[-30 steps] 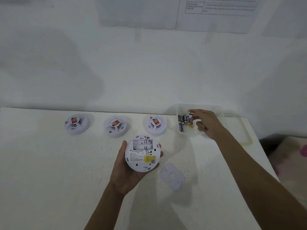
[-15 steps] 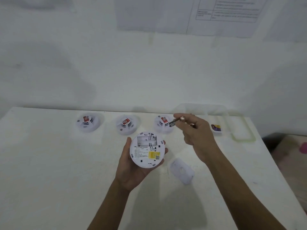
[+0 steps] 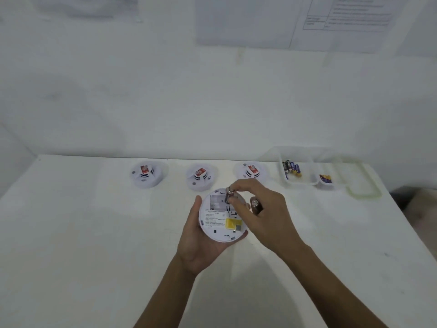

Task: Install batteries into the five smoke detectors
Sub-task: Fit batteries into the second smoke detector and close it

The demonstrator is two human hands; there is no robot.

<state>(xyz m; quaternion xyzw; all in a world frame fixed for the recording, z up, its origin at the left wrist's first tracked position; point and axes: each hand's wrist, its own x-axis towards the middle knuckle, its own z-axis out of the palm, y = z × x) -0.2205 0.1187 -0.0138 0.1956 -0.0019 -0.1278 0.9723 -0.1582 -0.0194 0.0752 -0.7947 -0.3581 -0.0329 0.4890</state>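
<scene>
A round white plastic smoke detector (image 3: 220,229) is held back-up in the left hand (image 3: 198,247), fingers curled under its rim and the thumb along its left edge, so it hovers just above the matte white surface (image 3: 94,245). Its back shows a printed label, a yellow sticker (image 3: 230,223) and, at the far side, a rectangular grey battery compartment (image 3: 216,202). The right hand (image 3: 269,216) comes in from the detector's right: its fingertips pinch a dark cylindrical battery (image 3: 229,197) with a shiny metal end over that compartment, while a second battery (image 3: 256,205) is tucked in the same hand's curled fingers. Beyond the held detector, three more smoke detectors (image 3: 201,177) sit apart in a row near the surface's far edge, domed sides up, each with a red-and-white tag. Far right of it stands a clear, thin-walled plastic container (image 3: 299,184) with loose batteries (image 3: 292,168) – a smaller clear tray (image 3: 325,179) touches its right side, and a rounded lid with a greenish rim (image 3: 364,192) lies beside that, close to the surface's right edge. Left of the held detector and nearer than it, the surface runs wide toward its left edge.
</scene>
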